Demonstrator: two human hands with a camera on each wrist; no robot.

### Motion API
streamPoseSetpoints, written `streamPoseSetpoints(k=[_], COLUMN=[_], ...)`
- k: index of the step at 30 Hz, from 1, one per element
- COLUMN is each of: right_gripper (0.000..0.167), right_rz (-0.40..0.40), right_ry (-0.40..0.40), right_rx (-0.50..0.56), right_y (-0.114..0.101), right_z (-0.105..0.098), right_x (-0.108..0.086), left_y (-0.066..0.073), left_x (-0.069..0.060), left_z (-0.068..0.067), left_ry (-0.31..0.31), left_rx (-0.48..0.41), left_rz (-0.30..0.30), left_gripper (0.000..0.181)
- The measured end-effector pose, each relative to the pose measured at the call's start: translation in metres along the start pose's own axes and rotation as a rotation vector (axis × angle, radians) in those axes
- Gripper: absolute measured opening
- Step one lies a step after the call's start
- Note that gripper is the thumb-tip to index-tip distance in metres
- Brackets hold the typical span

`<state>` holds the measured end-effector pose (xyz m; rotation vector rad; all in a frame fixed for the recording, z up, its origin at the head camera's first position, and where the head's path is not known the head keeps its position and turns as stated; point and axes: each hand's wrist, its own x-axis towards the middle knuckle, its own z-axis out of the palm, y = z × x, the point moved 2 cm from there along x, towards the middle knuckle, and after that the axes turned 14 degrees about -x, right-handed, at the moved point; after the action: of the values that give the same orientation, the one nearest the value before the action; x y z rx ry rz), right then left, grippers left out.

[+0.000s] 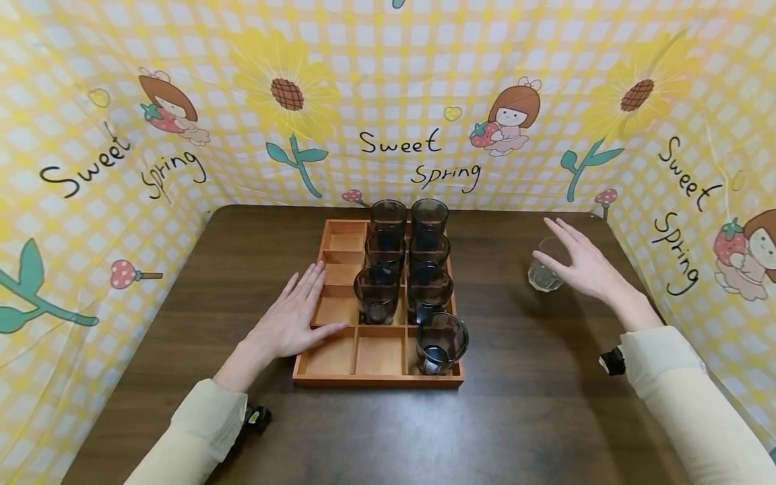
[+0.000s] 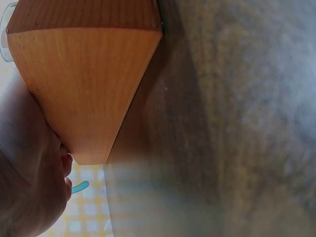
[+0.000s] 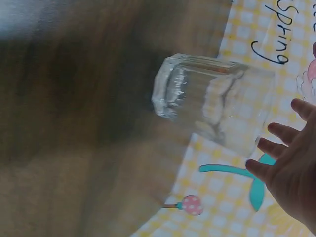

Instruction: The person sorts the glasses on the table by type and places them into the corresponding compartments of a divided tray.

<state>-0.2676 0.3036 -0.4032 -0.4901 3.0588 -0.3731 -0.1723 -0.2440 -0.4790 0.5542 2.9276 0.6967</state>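
Note:
A wooden tray with divided compartments lies on the table. Dark tinted glasses stand in its middle and right columns, one of them a glass in the front right corner. My left hand rests along the tray's left edge, fingers straight and thumb over the rim; the left wrist view shows the tray's side wall beside the palm. Off to the right, a clear faceted glass stands on the table. Around its upper part my right hand is spread; in the right wrist view the fingertips are near its rim.
The dark brown tabletop extends around the tray. A yellow checked cloth with flowers and lettering hangs behind the table and along both sides. Dark wrist cameras sit at both cuffs.

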Motion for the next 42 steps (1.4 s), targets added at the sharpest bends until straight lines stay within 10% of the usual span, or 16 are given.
streamPoseSetpoints(k=[28,42], right_gripper=[0.119,0.081], right_rz=[0.172,0.084], right_ry=[0.028,0.114], right_rx=[0.299,0.387], right_y=[0.030,-0.032], right_z=[0.018,-0.024], right_x=[-0.004,0.028], left_y=[0.000,0.000], left_x=[-0.001,-0.001], left_z=[0.001,0.001], left_ry=[-0.009,-0.006], left_rx=[-0.021,-0.021], left_rz=[-0.015,-0.014], left_gripper=[0.120,0.120])
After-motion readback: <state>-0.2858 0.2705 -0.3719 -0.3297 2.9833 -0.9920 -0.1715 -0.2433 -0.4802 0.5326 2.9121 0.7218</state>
